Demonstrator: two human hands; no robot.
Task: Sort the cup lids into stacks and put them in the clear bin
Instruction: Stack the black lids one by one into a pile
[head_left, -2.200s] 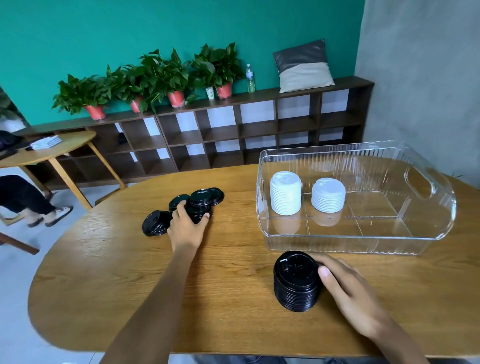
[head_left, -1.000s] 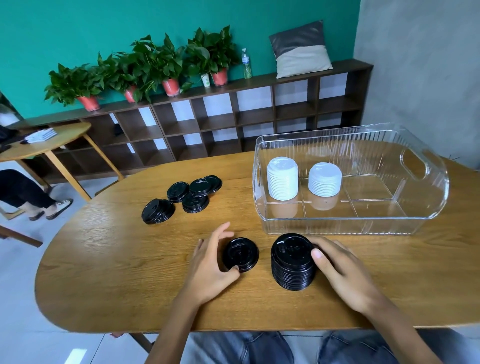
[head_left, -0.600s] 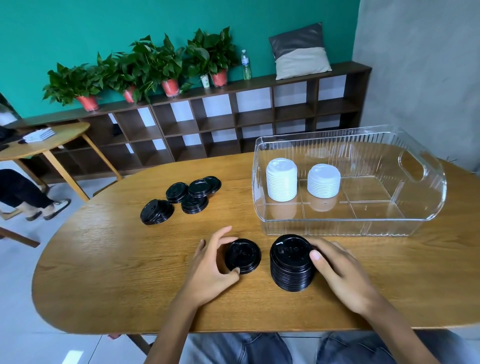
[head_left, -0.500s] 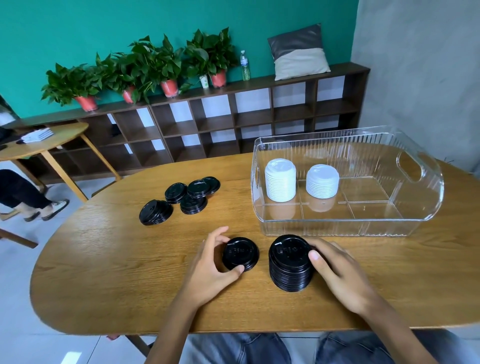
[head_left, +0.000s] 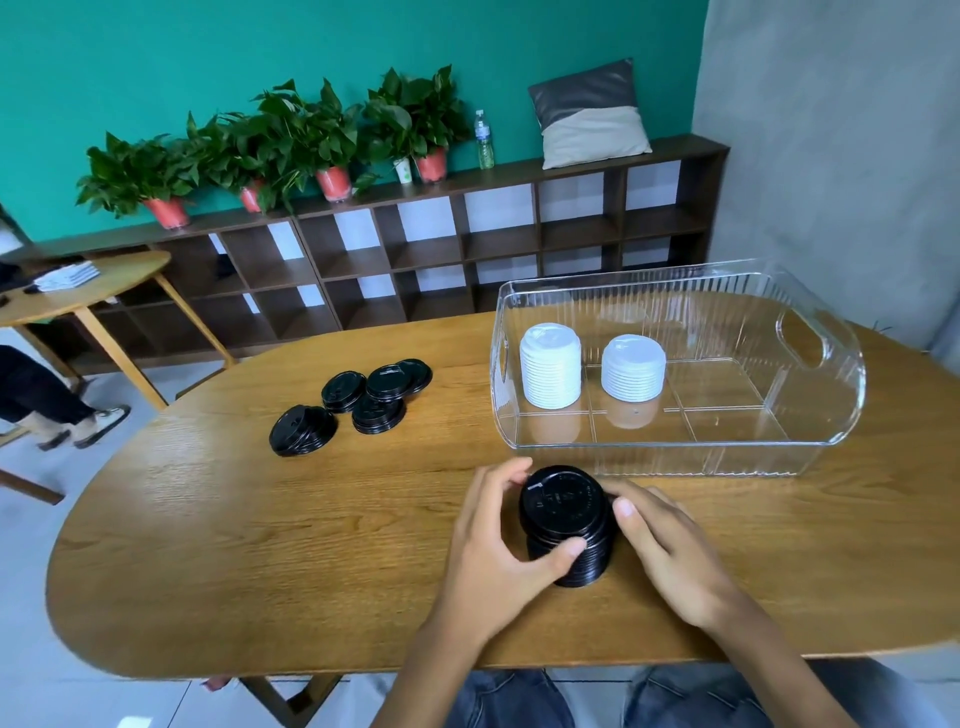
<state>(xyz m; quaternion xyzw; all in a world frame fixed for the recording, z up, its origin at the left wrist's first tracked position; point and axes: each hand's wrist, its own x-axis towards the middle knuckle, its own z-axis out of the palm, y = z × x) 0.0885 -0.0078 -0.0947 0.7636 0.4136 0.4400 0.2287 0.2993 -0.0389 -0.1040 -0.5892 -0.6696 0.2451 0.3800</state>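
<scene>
left hand (head_left: 498, 558) and right hand (head_left: 662, 551): both curled round black lid stack (head_left: 566, 525), near table (head_left: 260, 545) edge | clear bin (head_left: 826, 415) just beyond: two white lid stacks (head_left: 550, 364) inside | loose black lids (head_left: 363, 400): far left

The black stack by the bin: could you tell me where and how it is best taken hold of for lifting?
Take the black stack low on its ribbed side wall, near the table, with the left hand and right hand on opposite sides. It is a tall column of loose lids, so a grip near the top would probably lift only the upper ones.
</scene>
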